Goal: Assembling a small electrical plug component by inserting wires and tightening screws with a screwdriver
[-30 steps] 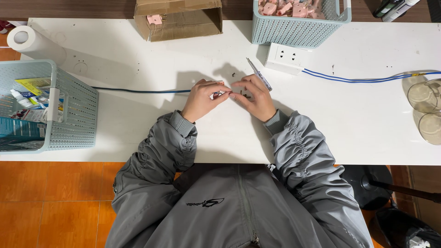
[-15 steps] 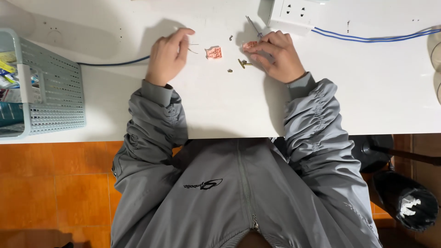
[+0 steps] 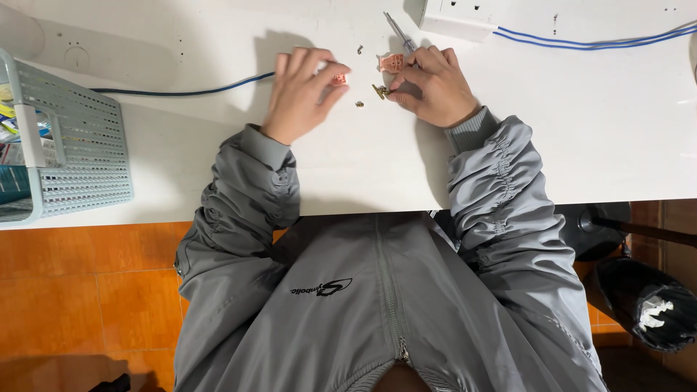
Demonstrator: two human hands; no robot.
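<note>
My left hand [image 3: 301, 91] rests on the white table [image 3: 348, 167] with its fingertips closed on a small orange plastic piece [image 3: 338, 78]. My right hand [image 3: 433, 83] pinches a small brass metal part [image 3: 380, 91] against the table and also holds a screwdriver [image 3: 398, 32] whose shaft sticks out toward the top. A second orange piece [image 3: 390, 62] lies just above my right fingers. Tiny brass screws [image 3: 359, 104] lie loose between my hands.
A light blue mesh basket [image 3: 69, 145] with packets stands at the left edge. A blue cable [image 3: 181, 91] runs from it toward my left hand. A white power strip [image 3: 457, 18] with blue wires [image 3: 595, 42] lies at the top right. A dark bin [image 3: 650, 305] stands on the orange floor.
The view has tilted down and closer. My hands moved apart from the middle; the orange part now lies in separate pieces, one at each hand, with small brass bits loose between.
</note>
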